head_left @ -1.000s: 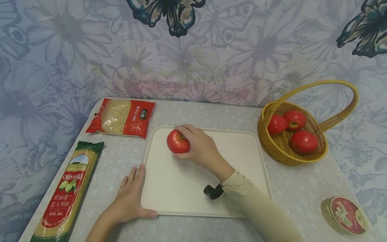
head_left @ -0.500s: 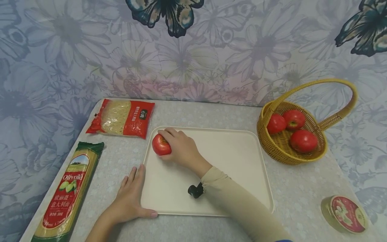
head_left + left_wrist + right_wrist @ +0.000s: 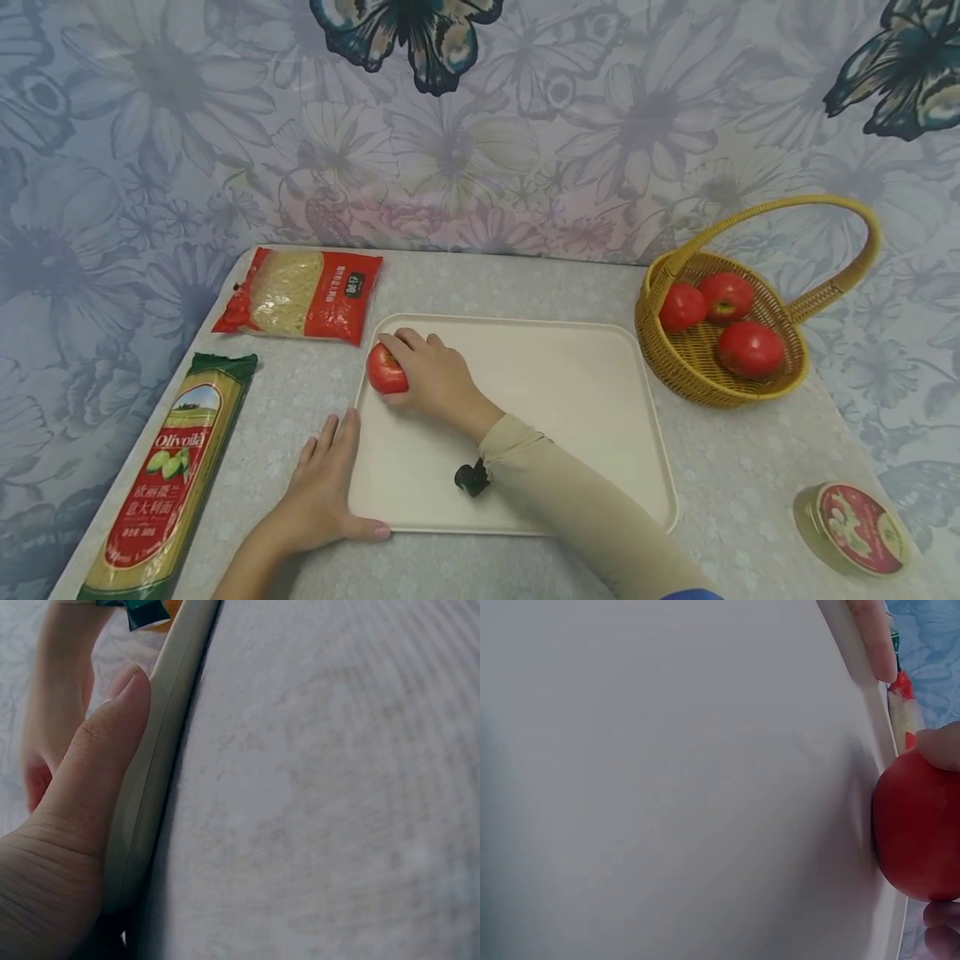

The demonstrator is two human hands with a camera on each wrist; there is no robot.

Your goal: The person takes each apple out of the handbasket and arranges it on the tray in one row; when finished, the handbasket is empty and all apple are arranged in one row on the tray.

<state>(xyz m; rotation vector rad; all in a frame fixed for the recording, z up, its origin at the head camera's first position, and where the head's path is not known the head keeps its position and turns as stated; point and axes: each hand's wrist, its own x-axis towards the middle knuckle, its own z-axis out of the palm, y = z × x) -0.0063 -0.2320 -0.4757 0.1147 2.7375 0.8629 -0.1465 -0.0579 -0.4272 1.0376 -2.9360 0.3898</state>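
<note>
My right hand grips a red apple from its right side, over the upper left part of a cream tray. In the right wrist view the apple sits by the tray's raised rim, fingers on both sides of it. Whether its underside touches the tray is hard to tell. My left hand rests at the tray's front left corner, fingers spread straight along the left edge. Its thumb lies against the tray's front rim in the left wrist view.
At the back right stands a yellow wicker basket with a tall handle, holding several red apples. A red pasta bag lies behind the tray's left corner. On the left is a long spaghetti pack. A round tin stands front right.
My right hand has carried the apple leftward and slightly nearer, from the tray's upper middle to its upper left edge. The left hand has stayed in place.
</note>
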